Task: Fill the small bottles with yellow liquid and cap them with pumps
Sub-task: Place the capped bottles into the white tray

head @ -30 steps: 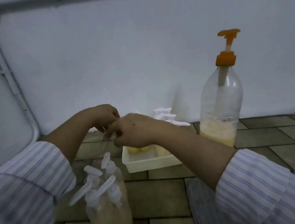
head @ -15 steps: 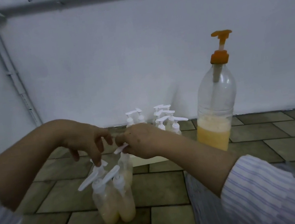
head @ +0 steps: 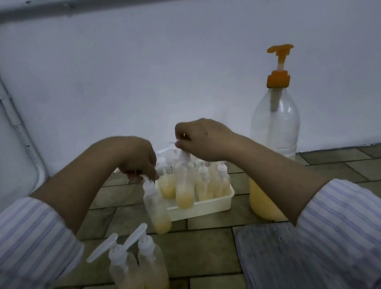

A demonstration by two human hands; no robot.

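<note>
- A small bottle (head: 157, 208), part full of yellow liquid, hangs in the air just in front of the white tray (head: 206, 206); the left hand (head: 136, 159) pinches its white pump top with curled fingers.
- A second small bottle (head: 184, 188) is held over the tray's front edge; the right hand (head: 204, 140) pinches its pump between curled fingertips.
- More capped bottles (head: 213, 182) stand in the tray.
- Two filled, capped bottles (head: 139, 273) stand touching on the tiled floor (head: 210, 257), nearer the camera.
- A large orange-pumped bottle (head: 274, 148) stands right of the tray.
</note>
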